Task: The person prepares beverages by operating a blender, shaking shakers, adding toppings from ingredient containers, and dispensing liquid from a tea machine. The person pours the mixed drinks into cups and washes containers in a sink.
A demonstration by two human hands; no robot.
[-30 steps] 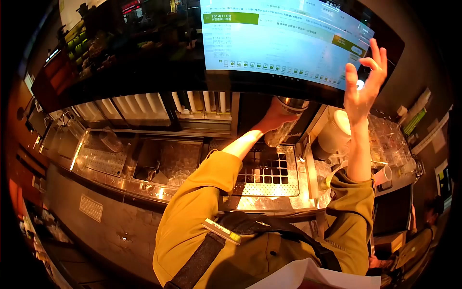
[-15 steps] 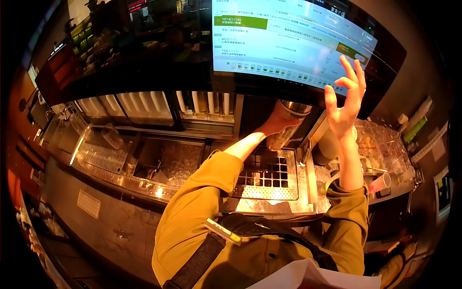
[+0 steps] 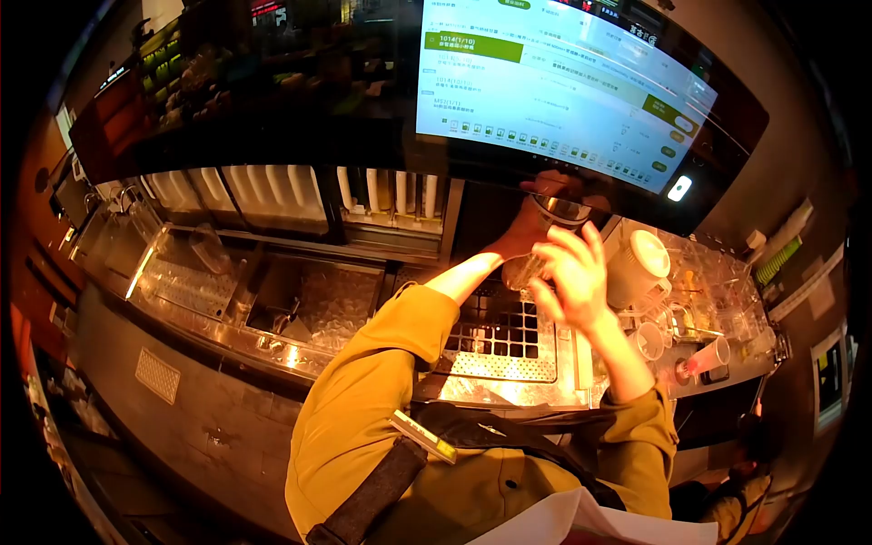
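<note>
My left hand point(image 3: 519, 233) is wrapped around a tall shaker cup point(image 3: 563, 211) with a shiny metal rim, below the touchscreen and above the drain grid. Its lower end shows behind my right hand. In front of the cup is my right hand point(image 3: 577, 274), fingers bent and spread apart; I cannot tell whether they touch it. Overhead, the lit touchscreen point(image 3: 563, 100) shows a list with green bars. Under both hands lies the metal drain grid point(image 3: 504, 363).
On the right counter stand a white lidded jug point(image 3: 647, 254), a clear cup point(image 3: 647, 341) and a cup with a pink bottom point(image 3: 708, 356). An ice bin point(image 3: 331, 304) is set into the counter at left. White dispenser tubes point(image 3: 400, 193) line the back.
My right hand has come down from the touchscreen to the shaker cup. The list on the screen has shifted. My left hand keeps its hold on the cup.
</note>
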